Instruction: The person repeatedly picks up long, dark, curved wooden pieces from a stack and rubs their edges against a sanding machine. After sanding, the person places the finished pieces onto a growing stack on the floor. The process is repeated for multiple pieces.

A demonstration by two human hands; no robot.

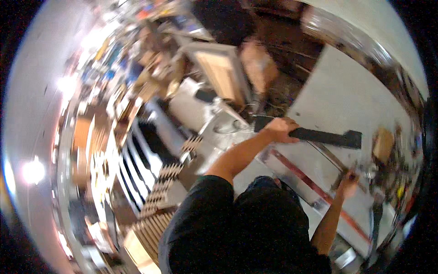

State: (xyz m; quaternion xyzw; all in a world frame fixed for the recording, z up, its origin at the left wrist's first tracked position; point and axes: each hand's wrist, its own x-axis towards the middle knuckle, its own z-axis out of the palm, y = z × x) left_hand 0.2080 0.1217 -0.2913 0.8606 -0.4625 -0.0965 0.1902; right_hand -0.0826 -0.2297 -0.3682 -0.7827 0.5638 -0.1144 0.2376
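Observation:
My left hand (pixel 281 129) is closed over a long flat black piece (pixel 326 137) with a squared, wider right end. The piece lies crosswise above a pale grey work table (pixel 315 107); whether it touches the surface I cannot tell. Farther right and nearer me, my right hand (pixel 348 183) is closed beside a narrow brownish-grey strip (pixel 329 156) that slants across the table. Motion blur hides exactly what its fingers grip. A dark red rail (pixel 301 173) runs along the table's near side, in front of my body.
A brown block (pixel 383 144) and jumbled tools stand at the table's right end. Clear plastic-wrapped goods (pixel 346 32) line the far edge. To the left are a framed wooden panel (pixel 219 73), black-and-white striped pieces (pixel 139 164) and stacked slatted boards (pixel 155 228).

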